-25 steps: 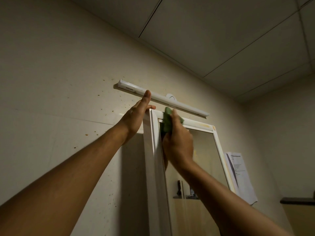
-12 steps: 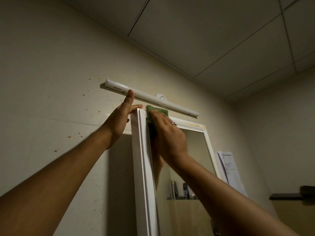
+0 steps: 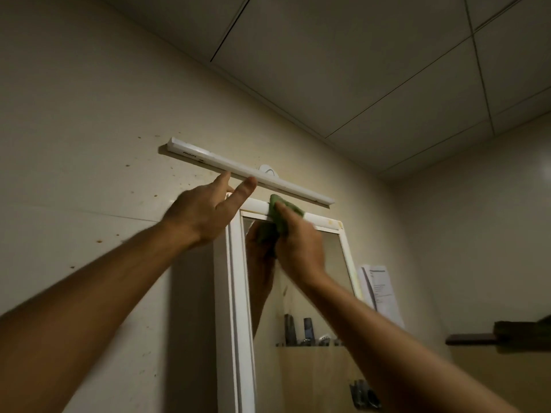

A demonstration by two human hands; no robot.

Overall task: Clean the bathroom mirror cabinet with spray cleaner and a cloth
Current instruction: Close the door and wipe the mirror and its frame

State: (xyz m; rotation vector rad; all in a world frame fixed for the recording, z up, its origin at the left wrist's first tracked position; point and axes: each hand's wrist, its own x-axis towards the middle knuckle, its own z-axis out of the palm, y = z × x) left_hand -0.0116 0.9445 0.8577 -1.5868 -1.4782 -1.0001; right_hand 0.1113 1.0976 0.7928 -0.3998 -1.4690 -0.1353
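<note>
The mirror cabinet [image 3: 235, 293] hangs on the wall high above eye level, its white frame reached from below. The green cloth [image 3: 278, 217] lies bunched over the frame's top rail, just right of the upper left corner, where dust probably settles out of sight. The right hand [image 3: 301, 248] has its fingers curled round the wad and presses it against the rail and the top strip of the mirror glass [image 3: 334, 257], a grip that suits hard rubbing along a narrow edge. The left hand [image 3: 202, 213] is at the cabinet's upper left corner with fingers straight and thumb spread, holding nothing. It looks placed there to steady the frame against the rubbing, though the palm hides whether it actually touches. Its fingertips reach up to the white light bar [image 3: 226, 165] fixed just above the cabinet. Brown specks [image 3: 98, 241] dot the wall on the left. A paper sheet [image 3: 380, 290] hangs to the right of the frame, and a dark shelf [image 3: 471, 338] is further right. No spray bottle is in view.
</note>
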